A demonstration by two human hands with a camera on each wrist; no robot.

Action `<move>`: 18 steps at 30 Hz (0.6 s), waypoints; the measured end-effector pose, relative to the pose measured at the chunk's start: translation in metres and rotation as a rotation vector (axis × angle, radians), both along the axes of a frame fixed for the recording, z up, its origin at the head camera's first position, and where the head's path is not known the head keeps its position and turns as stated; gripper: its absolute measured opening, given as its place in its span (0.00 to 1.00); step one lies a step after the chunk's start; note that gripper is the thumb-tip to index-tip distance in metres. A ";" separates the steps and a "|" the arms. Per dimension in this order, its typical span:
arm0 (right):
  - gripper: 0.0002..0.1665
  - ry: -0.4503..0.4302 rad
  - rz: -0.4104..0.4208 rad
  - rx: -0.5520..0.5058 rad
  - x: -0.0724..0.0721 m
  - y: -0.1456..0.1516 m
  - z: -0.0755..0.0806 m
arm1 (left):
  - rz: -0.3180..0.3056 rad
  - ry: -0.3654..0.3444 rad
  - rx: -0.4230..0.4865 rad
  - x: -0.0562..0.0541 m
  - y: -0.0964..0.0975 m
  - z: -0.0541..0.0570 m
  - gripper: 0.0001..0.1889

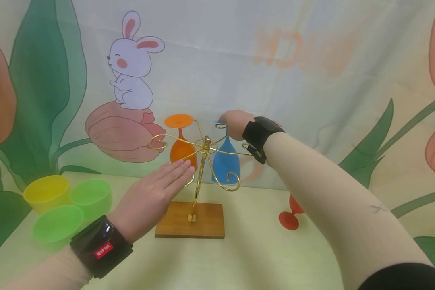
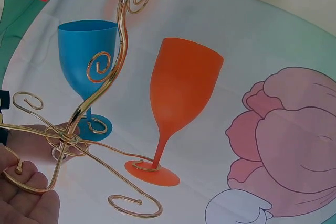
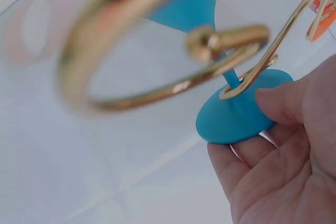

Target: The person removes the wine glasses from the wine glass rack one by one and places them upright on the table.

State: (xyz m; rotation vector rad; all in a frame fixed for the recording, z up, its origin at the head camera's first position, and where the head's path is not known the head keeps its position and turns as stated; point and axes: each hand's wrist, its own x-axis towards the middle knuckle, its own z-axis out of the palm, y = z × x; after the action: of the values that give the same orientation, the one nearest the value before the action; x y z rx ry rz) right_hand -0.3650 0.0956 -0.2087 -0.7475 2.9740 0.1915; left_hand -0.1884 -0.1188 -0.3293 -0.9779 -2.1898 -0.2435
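A gold wire rack (image 1: pixel 198 183) with curled arms stands on a wooden base. My right hand (image 1: pixel 236 124) is at its far side and pinches the foot of an upside-down blue goblet (image 1: pixel 226 162). The right wrist view shows the thumb on one face of the blue foot (image 3: pixel 236 116) and fingers under the other, with the stem inside a wire curl. An orange goblet (image 1: pixel 181 151) hangs upside down from another arm. My left hand (image 1: pixel 152 197) holds a near arm of the rack; in the left wrist view its thumb and fingers (image 2: pixel 23 187) are round the curl.
Yellow (image 1: pixel 45 191) and green bowls (image 1: pixel 58 225) stand at the left of the table. A red goblet (image 1: pixel 289 220) lies on the right, partly behind my right forearm. A printed cloth (image 1: pixel 210 60) with a rabbit and tulips hangs behind the rack.
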 end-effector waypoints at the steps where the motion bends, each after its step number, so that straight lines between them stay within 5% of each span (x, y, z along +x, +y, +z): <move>1: 0.28 0.007 0.004 0.003 0.001 0.002 0.001 | 0.000 0.000 0.000 0.000 0.000 0.000 0.36; 18: 0.25 0.016 0.095 0.052 0.018 -0.019 0.016 | -0.013 0.003 0.010 -0.002 0.001 -0.002 0.36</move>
State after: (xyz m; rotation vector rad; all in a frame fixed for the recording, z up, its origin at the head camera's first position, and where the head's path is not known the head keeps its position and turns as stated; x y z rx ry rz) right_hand -0.3467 0.0763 -0.1931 -0.8852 2.9382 0.2810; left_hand -0.1900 -0.1173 -0.3312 -0.9865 -2.1787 -0.2585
